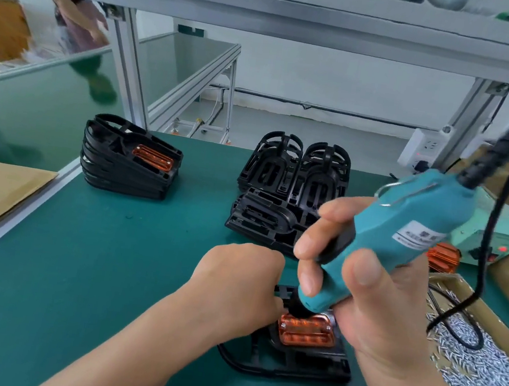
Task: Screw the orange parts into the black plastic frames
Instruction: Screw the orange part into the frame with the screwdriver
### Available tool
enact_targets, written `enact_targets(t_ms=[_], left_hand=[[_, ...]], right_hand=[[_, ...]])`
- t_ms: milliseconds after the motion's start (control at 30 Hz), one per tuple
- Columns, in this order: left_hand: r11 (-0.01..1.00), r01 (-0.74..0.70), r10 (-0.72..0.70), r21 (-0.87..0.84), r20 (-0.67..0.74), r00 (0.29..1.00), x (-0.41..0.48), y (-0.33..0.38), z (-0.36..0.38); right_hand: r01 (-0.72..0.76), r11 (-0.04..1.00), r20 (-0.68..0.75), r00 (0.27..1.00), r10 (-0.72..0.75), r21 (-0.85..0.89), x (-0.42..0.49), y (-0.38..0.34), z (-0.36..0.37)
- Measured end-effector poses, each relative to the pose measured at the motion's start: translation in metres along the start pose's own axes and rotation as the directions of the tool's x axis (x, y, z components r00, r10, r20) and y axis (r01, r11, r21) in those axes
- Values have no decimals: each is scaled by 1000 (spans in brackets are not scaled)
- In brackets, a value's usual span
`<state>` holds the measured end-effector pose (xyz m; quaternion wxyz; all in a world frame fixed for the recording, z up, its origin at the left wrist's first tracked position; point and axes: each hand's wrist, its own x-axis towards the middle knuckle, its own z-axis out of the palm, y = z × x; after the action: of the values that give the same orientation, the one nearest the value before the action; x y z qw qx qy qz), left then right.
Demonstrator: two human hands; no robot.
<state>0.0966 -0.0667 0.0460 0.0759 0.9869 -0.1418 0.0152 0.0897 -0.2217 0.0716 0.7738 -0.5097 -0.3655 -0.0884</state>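
Right hand (372, 290) wrapped round teal electric screwdriver (402, 230), tip down at far-left corner of orange part (306, 332) seated in black frame (290, 362) on table (109, 271) (near centre). Left hand (235, 283) fisted just left, content unclear. Part's long axis left-right.

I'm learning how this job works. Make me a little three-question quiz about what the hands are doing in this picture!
1. True or false: the right hand holds the teal screwdriver.
2. Which is the left hand doing? A) scooping screws B) resting on the frame beside the orange part C) lifting the stack
3. Fill in: the stack at far left has an ______ part on top.

Key: 1 true; 2 B; 3 orange
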Motion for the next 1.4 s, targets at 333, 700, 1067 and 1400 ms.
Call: enact_targets(t_ms=[333,700,1067,1400], left_hand=[[1000,2,-2,4,56,998,-1,-16,-10],[966,237,-246,101,95,965,-10,-106,-44],[860,464,-460,211,-71,885,-7,-207,-66],[798,575,-545,180,-190,817,-5,-236,-39]], right_hand=[[-18,994,-484,873,67,106,13,-3,-47],[-38,979,-581,800,149,199,14,7,-58],[-71,976,-558,811,176,206,13,11,-53],[-81,977,-539,824,178,199,12,12,-53]])
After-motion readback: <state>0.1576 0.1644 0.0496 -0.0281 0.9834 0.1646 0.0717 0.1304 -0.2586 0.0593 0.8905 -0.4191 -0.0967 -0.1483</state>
